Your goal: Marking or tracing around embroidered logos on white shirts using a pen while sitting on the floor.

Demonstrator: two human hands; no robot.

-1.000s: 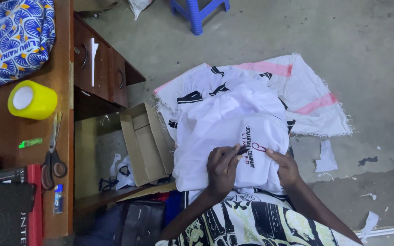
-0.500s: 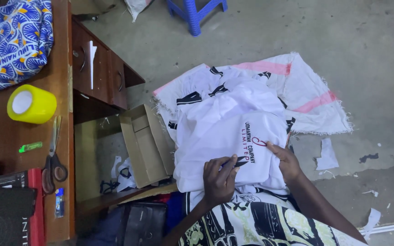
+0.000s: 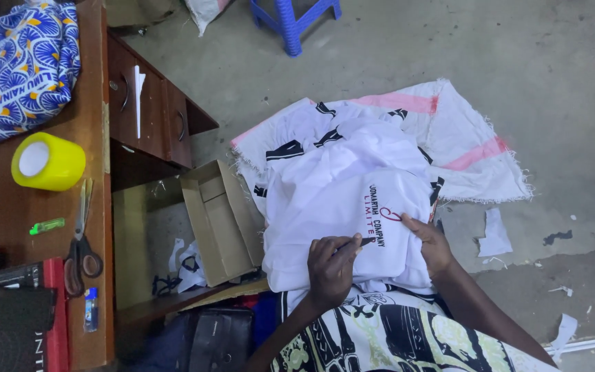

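White garment [image 3: 339, 186], yellow tape roll [image 3: 48, 162], blue stool [image 3: 294, 17].
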